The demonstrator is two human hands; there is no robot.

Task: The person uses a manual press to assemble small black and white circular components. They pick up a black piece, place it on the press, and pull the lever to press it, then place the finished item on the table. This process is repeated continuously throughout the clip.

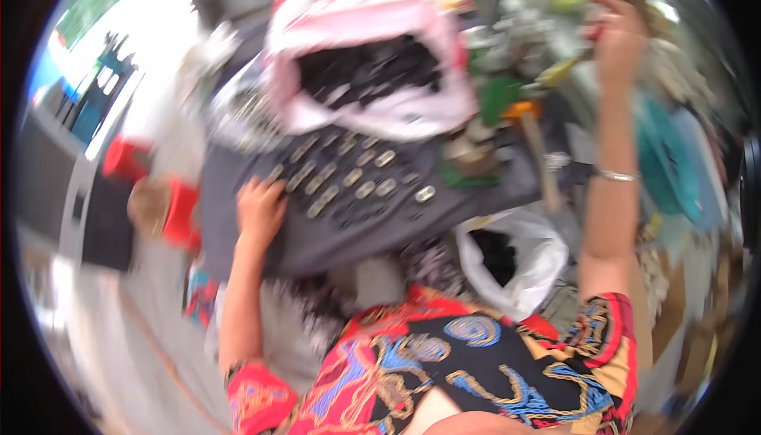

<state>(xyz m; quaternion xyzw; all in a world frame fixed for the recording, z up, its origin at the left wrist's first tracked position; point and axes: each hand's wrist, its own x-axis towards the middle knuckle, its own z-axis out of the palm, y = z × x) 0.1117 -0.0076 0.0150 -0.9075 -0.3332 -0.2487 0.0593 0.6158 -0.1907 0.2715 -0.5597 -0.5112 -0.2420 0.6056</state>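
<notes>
Cluttered and blurred, the dark grey worktop (261, 237) carries rows of small oval metal pieces (354, 181) across its middle. I see my left hand (258, 209) resting loosely, fingers down, at the left end of those rows, near the worktop's front edge. My right hand (617, 42) is raised far right; I cannot tell its grip. Behind sits a crumpled pink-white plastic bag (365, 110) of black bits.

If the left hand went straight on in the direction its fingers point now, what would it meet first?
The left hand lies on the dark work board, fingers pointing up and right. It would probably meet the rows of small oval metal pieces first, then the pink bag. The blur leaves depth unclear.
</notes>
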